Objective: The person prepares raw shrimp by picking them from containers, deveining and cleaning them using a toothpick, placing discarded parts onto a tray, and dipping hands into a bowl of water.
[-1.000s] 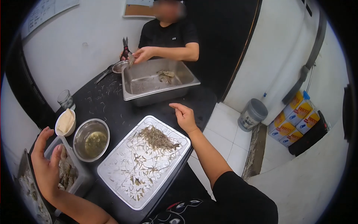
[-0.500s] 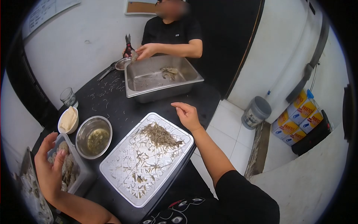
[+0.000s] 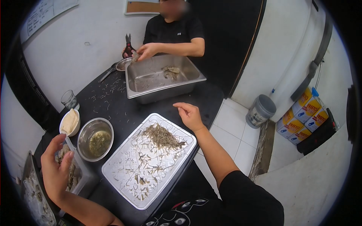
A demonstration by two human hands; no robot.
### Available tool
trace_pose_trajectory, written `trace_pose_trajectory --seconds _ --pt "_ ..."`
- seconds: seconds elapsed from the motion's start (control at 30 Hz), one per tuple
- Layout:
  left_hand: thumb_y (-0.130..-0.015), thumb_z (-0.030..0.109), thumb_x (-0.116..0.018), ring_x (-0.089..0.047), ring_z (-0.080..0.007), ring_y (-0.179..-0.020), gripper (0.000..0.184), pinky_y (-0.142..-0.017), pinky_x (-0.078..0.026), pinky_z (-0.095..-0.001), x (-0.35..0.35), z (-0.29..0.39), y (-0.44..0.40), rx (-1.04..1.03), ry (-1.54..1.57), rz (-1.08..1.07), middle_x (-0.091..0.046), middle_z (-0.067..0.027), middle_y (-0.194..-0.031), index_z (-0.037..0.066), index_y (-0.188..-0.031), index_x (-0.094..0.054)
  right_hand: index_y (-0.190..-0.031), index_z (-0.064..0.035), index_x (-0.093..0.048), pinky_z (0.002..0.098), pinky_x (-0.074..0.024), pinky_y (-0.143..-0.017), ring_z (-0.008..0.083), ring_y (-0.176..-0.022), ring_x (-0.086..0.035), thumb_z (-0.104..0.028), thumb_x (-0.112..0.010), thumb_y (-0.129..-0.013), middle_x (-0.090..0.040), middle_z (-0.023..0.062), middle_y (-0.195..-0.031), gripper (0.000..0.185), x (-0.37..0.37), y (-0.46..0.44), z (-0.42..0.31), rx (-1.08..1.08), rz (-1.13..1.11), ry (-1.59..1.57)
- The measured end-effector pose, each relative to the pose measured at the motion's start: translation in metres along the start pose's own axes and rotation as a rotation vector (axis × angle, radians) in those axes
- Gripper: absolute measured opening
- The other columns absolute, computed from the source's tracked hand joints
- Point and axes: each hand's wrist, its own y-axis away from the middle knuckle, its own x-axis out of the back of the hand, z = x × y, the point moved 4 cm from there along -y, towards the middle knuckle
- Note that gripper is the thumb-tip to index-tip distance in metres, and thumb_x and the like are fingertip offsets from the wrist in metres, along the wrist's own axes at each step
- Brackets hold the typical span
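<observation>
The left hand (image 3: 54,174) is raised at the near left with its grip wide, thumb and fingers well apart and nothing seen between them. It overlaps a clear plastic tub (image 3: 86,177) of shrimp (image 3: 74,176); whether it touches the rim cannot be told. The right hand (image 3: 191,117) is just beyond the far right corner of a white tray (image 3: 140,206), index finger stretched out and thumb near it, a narrow grip; whether something small is pinched there cannot be told.

The tray lies on the black counter (image 3: 117,106), a heap of thin scraps (image 3: 162,135) near its far end and looser bits strewn over the rest. Left of it stands a metal bowl (image 3: 83,136) with murky liquid, then a white bowl (image 3: 76,130) and a glass (image 3: 69,100).

Across the counter, a person (image 3: 173,32) in black holds red-handled scissors (image 3: 128,44) in one hand and a shrimp in the other, over the edge of a deep metal pan (image 3: 166,89) with more shrimp inside.
</observation>
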Motion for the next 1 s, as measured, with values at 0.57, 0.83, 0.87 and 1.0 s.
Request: trace_pose_trajectory --seconds 0.57,0.83,0.87,1.0 --pt "-0.067 -0.003 -0.064 -0.055 -0.0211 -0.087 0.044 -0.085 -0.044 -0.0327 -0.0040 0.0069 -0.0018 -0.117 0.026 -0.013 -0.065 -0.0129 -0.098 -0.003 -0.110 -0.060 -0.096 -0.0051 -0.070 0.0256 -0.0475 -0.059 0.0149 -0.061 -0.060 -0.001 -0.058 -0.083 -0.067 0.0107 -0.080 0.018 0.0002 0.0006 -0.0018 -0.019 0.007 -0.011" --pt "-0.068 0.000 -0.067 -0.056 -0.0229 -0.087 0.044 -0.084 -0.045 -0.0335 -0.0027 0.0103 -0.0019 -0.086 0.000 -0.036 -0.065 -0.0139 -0.095 -0.001 -0.111 -0.060 -0.096 -0.0055 -0.071 0.0252 -0.0462 -0.057 0.0134 -0.059 -0.058 -0.001 -0.058 -0.083 -0.065 0.0087 -0.075 0.018 -0.0002 -0.0002 -0.0037 -0.010 -0.003 0.010" --pt "-0.068 0.000 -0.067 -0.056 -0.0229 -0.087 0.044 -0.084 -0.045 -0.0337 -0.0034 0.0099 -0.0022 -0.086 0.002 -0.036 -0.065 -0.0139 -0.095 -0.001 -0.111 -0.060 -0.096 -0.0056 -0.071 0.0252 -0.0461 -0.057 0.0135 -0.059 -0.058 -0.001 -0.058 -0.083 -0.065 0.0087 -0.075 0.018 -0.0005 -0.0001 -0.0026 -0.010 -0.006 0.019" --pt "-0.071 0.001 -0.066 -0.058 -0.0221 -0.093 0.043 -0.087 -0.046 -0.0341 -0.0035 0.0088 -0.0027 -0.078 -0.010 -0.083 -0.065 -0.0120 -0.103 -0.001 -0.113 -0.059 -0.096 -0.0058 -0.071 0.0249 -0.0458 -0.057 0.0135 -0.059 -0.058 -0.001 -0.058 -0.083 -0.065 0.0085 -0.075 0.019 0.0001 0.0002 -0.0027 0.000 -0.007 0.032"
